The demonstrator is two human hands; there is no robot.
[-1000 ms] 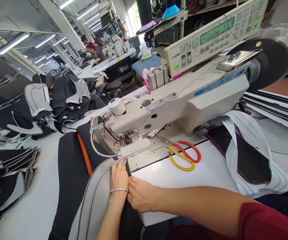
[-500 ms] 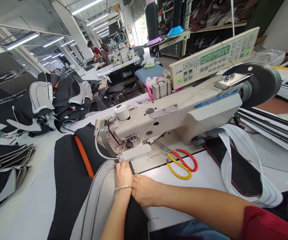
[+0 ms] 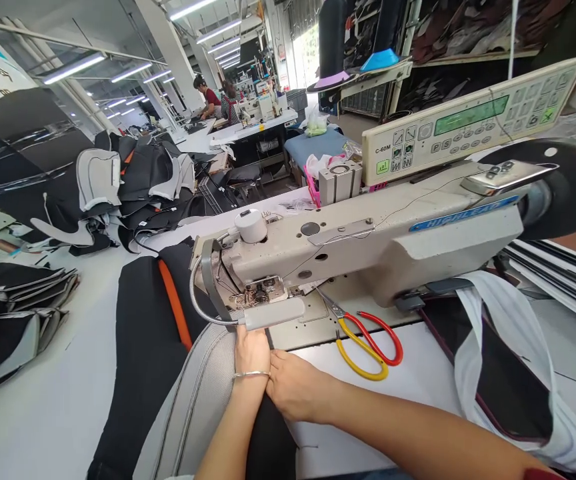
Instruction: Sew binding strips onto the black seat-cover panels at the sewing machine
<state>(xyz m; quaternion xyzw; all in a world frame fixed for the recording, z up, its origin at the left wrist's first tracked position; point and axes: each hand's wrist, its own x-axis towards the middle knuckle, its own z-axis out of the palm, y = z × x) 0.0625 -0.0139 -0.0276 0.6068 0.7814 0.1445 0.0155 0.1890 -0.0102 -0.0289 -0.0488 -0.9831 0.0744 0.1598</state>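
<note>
A grey and black fabric piece (image 3: 208, 380) with a piped seam lies up against the sewing machine (image 3: 318, 247). My left hand (image 3: 252, 350), a bracelet at its wrist, presses down with bent fingers on the fabric's edge just before the needle area. A white lamp (image 3: 275, 313) on a bendy metal neck covers its fingertips. Directly beside it, touching the left wrist, my right hand (image 3: 295, 387) is closed on the black edge of the same piece. The stitching point is mostly hidden behind the lamp.
Scissors (image 3: 363, 340) with red and yellow handles lie right of my hands. Further right are a white strap (image 3: 473, 347) and a dark flat panel (image 3: 508, 380). Stacked cut pieces (image 3: 13, 320) sit at left. Two people work at a far table (image 3: 253, 127).
The view has shifted, so the machine and scissors appear slightly larger and further right. Both hands keep nearly the same place and grip on the fabric piece.
</note>
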